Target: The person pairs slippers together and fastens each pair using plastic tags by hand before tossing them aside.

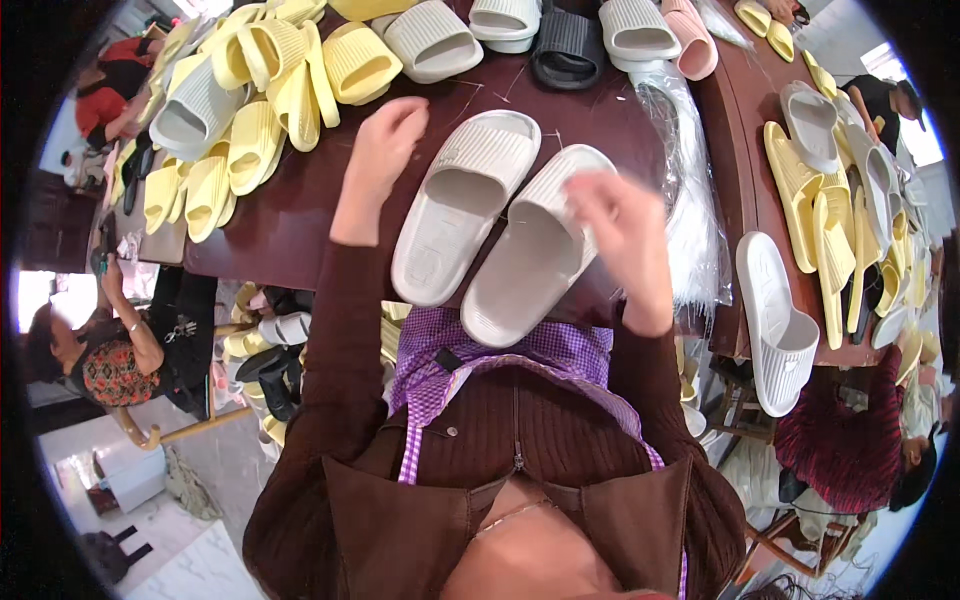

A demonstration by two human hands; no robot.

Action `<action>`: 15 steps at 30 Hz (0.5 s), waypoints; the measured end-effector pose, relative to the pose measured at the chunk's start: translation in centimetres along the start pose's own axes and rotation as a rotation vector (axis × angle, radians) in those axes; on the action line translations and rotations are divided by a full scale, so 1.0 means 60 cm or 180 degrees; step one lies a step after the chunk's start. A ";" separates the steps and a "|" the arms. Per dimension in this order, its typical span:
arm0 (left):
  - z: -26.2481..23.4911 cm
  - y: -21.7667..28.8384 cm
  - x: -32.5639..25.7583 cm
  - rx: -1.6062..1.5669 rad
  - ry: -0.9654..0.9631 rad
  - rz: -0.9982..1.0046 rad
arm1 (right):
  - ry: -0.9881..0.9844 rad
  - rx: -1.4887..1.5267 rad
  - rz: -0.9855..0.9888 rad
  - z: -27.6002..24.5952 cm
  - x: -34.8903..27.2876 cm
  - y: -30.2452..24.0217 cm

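Seen from the head camera, a person in a brown ribbed cardigan and purple checked apron works at a dark wooden table (pixel 290 225). Two off-white ribbed slide sandals lie side by side at the table's near edge: the left slide (pixel 462 205) and the right slide (pixel 535 245), touching along their length, toes pointing away from the person and heels hanging just over the edge.

The left hand (pixel 385 140) hovers just left of the left slide's strap, fingers curled loosely inward, nothing visibly held. The right hand (pixel 620 215) is blurred over the outer side of the right slide, fingers half bent; whether it grips anything cannot be told.

A heap of yellow slides (pixel 250 100) crowds the far left of the table. Clear plastic bags (pixel 690 200) lie right of the pair. Beyond them, a single white slide (pixel 778 320) overhangs the neighbouring table.
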State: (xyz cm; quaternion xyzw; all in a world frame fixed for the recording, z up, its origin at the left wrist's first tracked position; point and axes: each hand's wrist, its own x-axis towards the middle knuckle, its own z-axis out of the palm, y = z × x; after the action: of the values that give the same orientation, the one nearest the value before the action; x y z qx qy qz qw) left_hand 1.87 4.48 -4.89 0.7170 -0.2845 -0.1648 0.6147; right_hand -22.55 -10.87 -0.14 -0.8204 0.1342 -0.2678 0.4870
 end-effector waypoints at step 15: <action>0.011 -0.053 -0.068 -0.0188 -0.0501 -0.0790 | -0.0072 -0.0676 0.0637 0.093 0.023 0.072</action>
State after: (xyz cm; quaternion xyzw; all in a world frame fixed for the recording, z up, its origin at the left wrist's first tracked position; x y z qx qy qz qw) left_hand -1.02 6.72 -8.59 0.7131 -0.2360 -0.3035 0.5862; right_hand -18.09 -9.57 -5.59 -0.8529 0.2374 -0.1929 0.4231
